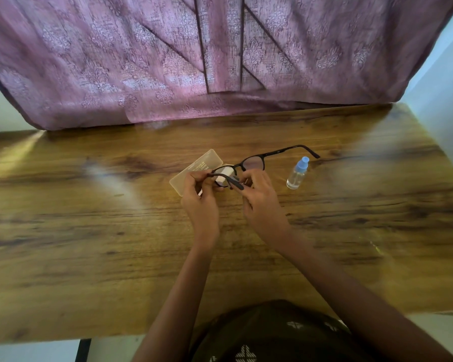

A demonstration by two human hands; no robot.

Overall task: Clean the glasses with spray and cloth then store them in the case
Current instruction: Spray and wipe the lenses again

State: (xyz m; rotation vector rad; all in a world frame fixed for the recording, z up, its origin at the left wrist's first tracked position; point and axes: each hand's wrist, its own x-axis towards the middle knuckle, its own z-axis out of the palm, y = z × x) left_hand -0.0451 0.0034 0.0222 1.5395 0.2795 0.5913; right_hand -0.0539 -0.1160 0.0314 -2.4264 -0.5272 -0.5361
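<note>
Black-framed glasses (254,163) are held above the middle of the wooden table (89,231), with one arm stretched out to the right. My left hand (200,202) grips the left lens end of the frame. My right hand (262,202) pinches the near arm of the glasses and a small white cloth (224,176) against the left lens. A pale translucent case (194,173) lies shut on the table just behind my left hand. A small clear spray bottle (297,173) with a blue cap stands to the right of my hands.
A mauve patterned curtain (194,61) hangs along the table's far edge. Pale walls show at both sides. The table's near edge runs just in front of my lap.
</note>
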